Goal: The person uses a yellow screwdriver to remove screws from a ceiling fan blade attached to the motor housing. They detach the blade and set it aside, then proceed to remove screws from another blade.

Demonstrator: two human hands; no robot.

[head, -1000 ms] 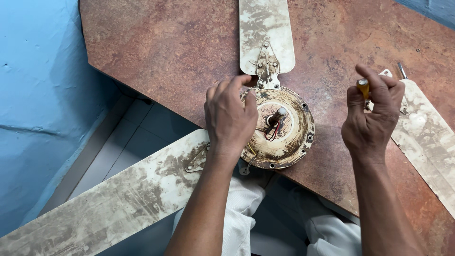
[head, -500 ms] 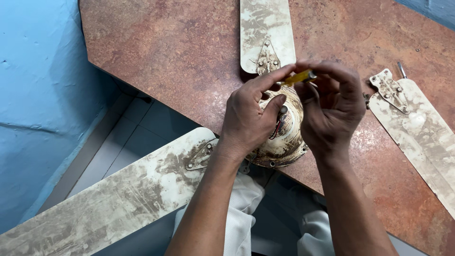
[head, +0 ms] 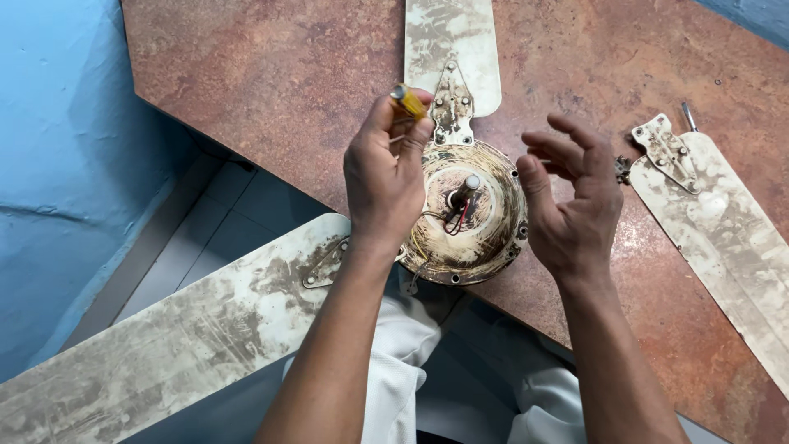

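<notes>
Two hands over fan motor at table edge, left hand pinching yellow-handled tool, right hand spread, empty.

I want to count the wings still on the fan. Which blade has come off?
The blade on the right is off: it lies alone on the table, apart from the round motor. The top blade and the lower-left blade still join it.
</notes>
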